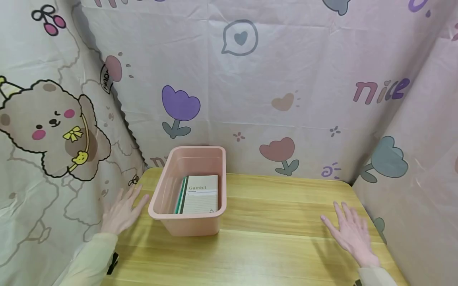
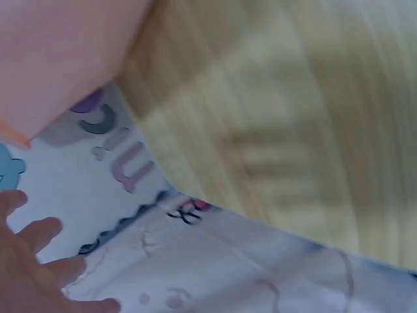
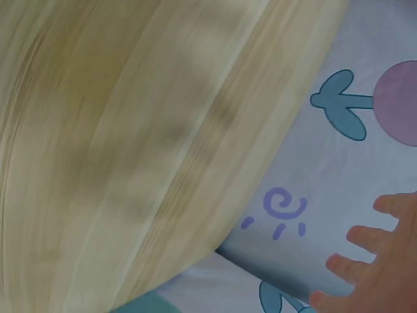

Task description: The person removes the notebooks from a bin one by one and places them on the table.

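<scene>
Sitting on the tabletop [image 1: 286, 238] near the left hand [image 1: 119, 212]: pink bin [image 1: 168, 186], long axis running away from the person, notebook [image 1: 200, 194] lying inside. Spreading fingers, holding nothing; right hand [image 1: 352, 234] well apart.

pink bin [image 1: 189, 222] upright on table, notebook [image 1: 200, 194] flat inside.

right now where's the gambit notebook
In the head view the Gambit notebook lies inside the pink bin at the table's back left, just right of the left hand.
</scene>
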The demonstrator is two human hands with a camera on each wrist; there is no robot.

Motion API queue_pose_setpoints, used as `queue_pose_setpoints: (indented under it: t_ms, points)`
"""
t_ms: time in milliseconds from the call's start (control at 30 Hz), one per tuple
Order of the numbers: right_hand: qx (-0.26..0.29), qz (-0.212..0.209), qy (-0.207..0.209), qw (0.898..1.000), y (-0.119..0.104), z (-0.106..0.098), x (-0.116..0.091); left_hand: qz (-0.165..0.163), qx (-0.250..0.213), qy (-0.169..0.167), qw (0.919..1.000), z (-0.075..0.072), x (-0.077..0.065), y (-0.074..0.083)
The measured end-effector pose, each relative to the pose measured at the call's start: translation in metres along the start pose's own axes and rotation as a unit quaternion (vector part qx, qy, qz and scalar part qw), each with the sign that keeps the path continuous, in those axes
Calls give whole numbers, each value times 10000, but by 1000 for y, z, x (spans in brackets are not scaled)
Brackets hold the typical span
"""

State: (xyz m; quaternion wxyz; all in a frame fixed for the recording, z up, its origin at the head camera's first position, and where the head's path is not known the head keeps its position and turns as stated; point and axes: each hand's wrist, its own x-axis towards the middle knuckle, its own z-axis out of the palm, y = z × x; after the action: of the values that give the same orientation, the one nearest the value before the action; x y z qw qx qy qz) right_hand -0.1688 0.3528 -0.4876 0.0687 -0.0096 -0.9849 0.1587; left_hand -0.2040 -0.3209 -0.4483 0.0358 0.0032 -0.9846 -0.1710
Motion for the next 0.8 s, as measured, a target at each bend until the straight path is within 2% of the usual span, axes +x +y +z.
queue_pose_setpoints:
  t_ms: [100, 200, 333, 433, 633, 800]
  points:
    - [248, -3, -146, 9996, -4, -1, 3, -49, -592, -325, 9977, -6, 4, 7]
    - [624, -4, -315, 9976, -8, -1, 6, -36, -1162, -566, 9916, -11, 8, 16]
    - [1096, -14, -446, 9930, -14, -1, 9, 90, -1731, -691, 9824, -14, 12, 29]
    - [1424, -27, -452, 9888, -17, 0, 10, 164, -1968, -716, 9777, -16, 16, 40]
    - [2057, -131, -560, 9769, -26, 1, 10, 62, -2407, -904, 9664, -16, 22, 56]
    - [2100, -80, -673, 9754, -32, 1, 9, -95, -2650, -965, 9594, -16, 24, 58]
